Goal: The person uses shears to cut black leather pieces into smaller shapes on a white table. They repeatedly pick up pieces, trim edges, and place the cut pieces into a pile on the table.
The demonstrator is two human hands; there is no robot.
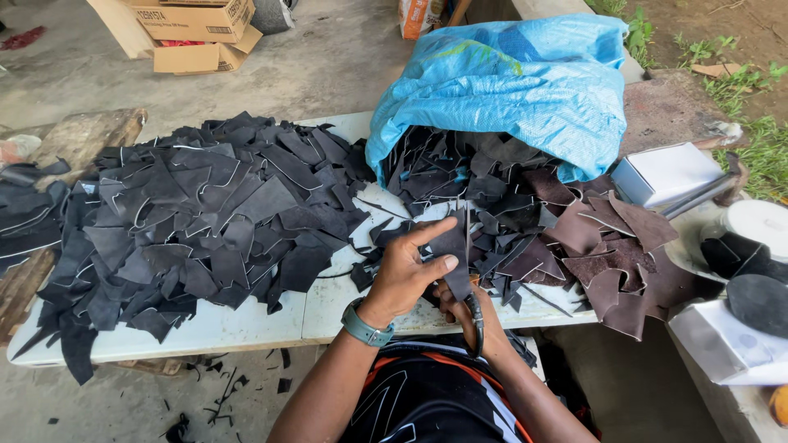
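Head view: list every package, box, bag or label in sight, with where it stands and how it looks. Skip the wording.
Cardboard boxes: top left on the concrete floor, brown, stacked, with dark print.
Blue woven sack: top centre on the white table, crumpled, open, spilling dark leather scraps.
White box: right of the sack, flat, rectangular.
Orange-and-white bag: top edge, mostly cut off.

From my head, the one camera looks steeply down and forward, close over the table (246, 328) before me.
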